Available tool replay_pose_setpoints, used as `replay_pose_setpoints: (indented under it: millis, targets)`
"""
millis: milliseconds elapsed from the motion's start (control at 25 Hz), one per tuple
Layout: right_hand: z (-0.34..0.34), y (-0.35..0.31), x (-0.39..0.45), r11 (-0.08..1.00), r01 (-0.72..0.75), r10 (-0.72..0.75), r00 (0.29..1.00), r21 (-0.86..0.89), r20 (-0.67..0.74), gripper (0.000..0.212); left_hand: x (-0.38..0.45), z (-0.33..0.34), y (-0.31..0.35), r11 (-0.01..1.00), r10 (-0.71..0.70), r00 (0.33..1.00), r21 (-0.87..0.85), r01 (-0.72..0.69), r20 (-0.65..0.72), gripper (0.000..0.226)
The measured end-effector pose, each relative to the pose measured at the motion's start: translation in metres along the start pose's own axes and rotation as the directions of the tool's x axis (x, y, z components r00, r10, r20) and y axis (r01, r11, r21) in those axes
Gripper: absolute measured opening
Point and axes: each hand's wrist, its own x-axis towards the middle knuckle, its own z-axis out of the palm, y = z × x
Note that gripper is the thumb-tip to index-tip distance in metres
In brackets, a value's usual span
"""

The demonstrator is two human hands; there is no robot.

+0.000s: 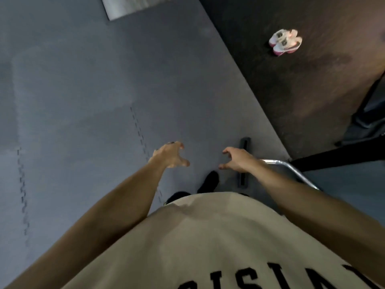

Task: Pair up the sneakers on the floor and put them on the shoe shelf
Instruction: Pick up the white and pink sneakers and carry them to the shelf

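— Closest to us is our beige cotton T-shirt with black block lettering (208, 247), filling the bottom of the frame, and both bare arms reach out from it over the grey foam interlocking floor mat (73, 90).

— What are the hands doing?

— Our left hand (170, 155) and right hand (235, 160) sit at centre frame, fingers loosely curled and spread apart, holding nothing. They face each other with a gap between them.

— Where are the shoes?

— We see one pair of white mesh sneakers with pink soles (285, 42) in the upper right of the frame, side by side and touching on the dark speckled rubber floor (291, 90), well apart from our hands. No shoe shelf shows; a shiny metal tube frame (291, 170) peeks out at right of centre, though we cannot tell what it belongs to.

— How will they handle?

— We judge them light, with soft uppers and firmer soles, not fragile. Pinching both heel collars together, or hooking fingers inside the openings, should carry the pair in one hand.
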Motion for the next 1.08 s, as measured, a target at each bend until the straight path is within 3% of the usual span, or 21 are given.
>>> replay_pose_setpoints:
  millis: [280,440,760,1080]
  targets:
    - [-0.133,0.004,0.102,0.995,-0.004,0.006,1.0,0.099,-0.025,0.078,0.124,-0.104,0.058,0.999,0.023,1.0,0.035,-0.023,0.004,0.079]
    - [-0.206,0.005,0.166,0.976,-0.051,0.068,0.995,0.213,-0.074,0.084,0.219,-0.178,0.099,0.991,0.105,0.994,0.074,-0.108,0.04,0.081]
    - [-0.368,-0.01,0.267,0.942,-0.122,0.168,0.978,0.313,-0.124,0.072,0.38,-0.344,0.19,0.93,0.247,0.965,0.26,-0.261,0.087,0.081]
    - [-0.486,0.022,0.374,0.888,-0.126,0.181,0.98,0.443,-0.085,0.071,0.513,-0.442,0.288,0.883,0.307,0.941,0.328,-0.337,0.14,0.078]
